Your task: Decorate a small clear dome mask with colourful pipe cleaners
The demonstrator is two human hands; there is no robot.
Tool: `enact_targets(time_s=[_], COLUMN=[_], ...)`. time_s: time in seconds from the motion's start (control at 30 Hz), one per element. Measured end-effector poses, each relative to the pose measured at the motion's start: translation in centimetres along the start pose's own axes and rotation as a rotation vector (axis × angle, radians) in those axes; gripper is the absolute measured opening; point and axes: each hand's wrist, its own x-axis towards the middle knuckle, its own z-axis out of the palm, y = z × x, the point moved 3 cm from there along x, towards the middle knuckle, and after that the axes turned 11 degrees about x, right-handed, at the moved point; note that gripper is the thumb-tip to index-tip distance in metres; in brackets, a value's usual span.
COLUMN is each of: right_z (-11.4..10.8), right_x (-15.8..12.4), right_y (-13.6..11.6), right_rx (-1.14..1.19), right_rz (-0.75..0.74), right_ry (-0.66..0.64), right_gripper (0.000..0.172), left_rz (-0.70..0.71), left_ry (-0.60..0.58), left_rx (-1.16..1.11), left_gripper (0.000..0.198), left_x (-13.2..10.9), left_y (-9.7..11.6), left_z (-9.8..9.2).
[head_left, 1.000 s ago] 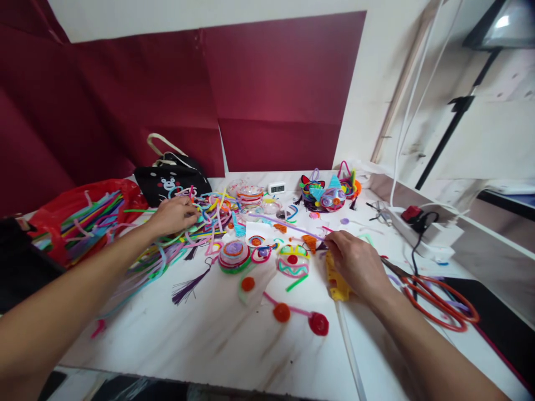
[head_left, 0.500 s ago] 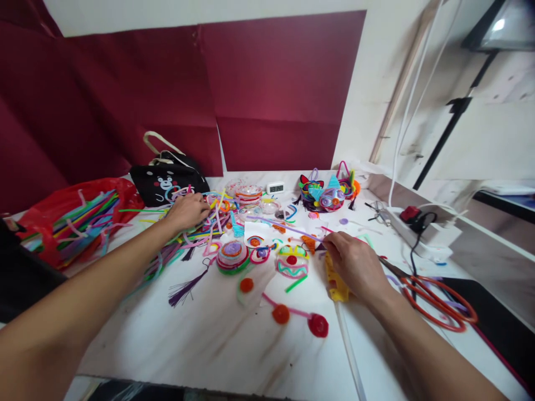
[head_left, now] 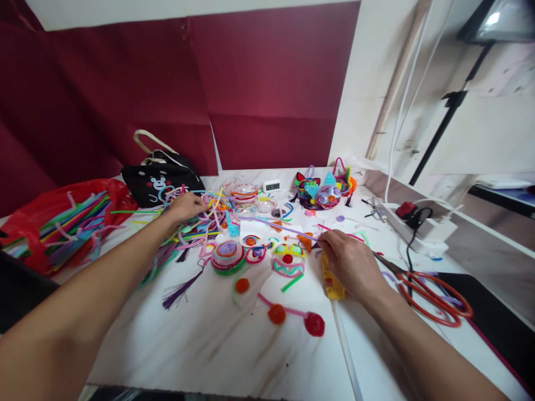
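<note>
My left hand (head_left: 186,207) reaches into a heap of pipe cleaners (head_left: 196,236) at the left; its fingers are bent down, and what lies under them is hidden. At the right, my right hand (head_left: 349,257) pinches the end of a purple pipe cleaner (head_left: 288,227), which stretches leftward over the table. Beneath this hand lies a yellow glue gun (head_left: 333,283), partly covered by it. Between the hands are a clown-like face ornament (head_left: 288,260), a round coiled ornament (head_left: 228,257) and a purple tassel (head_left: 180,292). Nearer to me, a pink strip joins orange and red discs (head_left: 314,324).
Orange-handled scissors (head_left: 434,295) and a white power strip (head_left: 412,234) lie right of my right hand. A red bag (head_left: 25,217) of pipe cleaners and a black bag (head_left: 161,181) stand left. Finished ornaments (head_left: 328,195) and a small clock (head_left: 271,186) are at the back.
The whole view has shifted slightly, so things sit a little further left. Both hands keep nearly the same places over the table, and the purple pipe cleaner stays in my right hand.
</note>
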Motion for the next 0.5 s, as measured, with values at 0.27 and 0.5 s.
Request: enact_targets(time_s=[0.27, 0.5], right_z=[-0.1, -0.1], right_x=[-0.1, 0.0], right_y=[0.0, 0.0], right_rx=[0.012, 0.015], right_rz=[-0.014, -0.019], right_ry=[0.006, 0.006], right_gripper=[0.020, 0.020], left_rz=[-0.189, -0.260], left_ry=[0.443, 0.627], left_rx=[-0.340, -0.634], left_gripper=[0.031, 0.025], left_x=[0.5, 0.6], left_y=[-2.5, -3.1], left_z=[-6.7, -9.7])
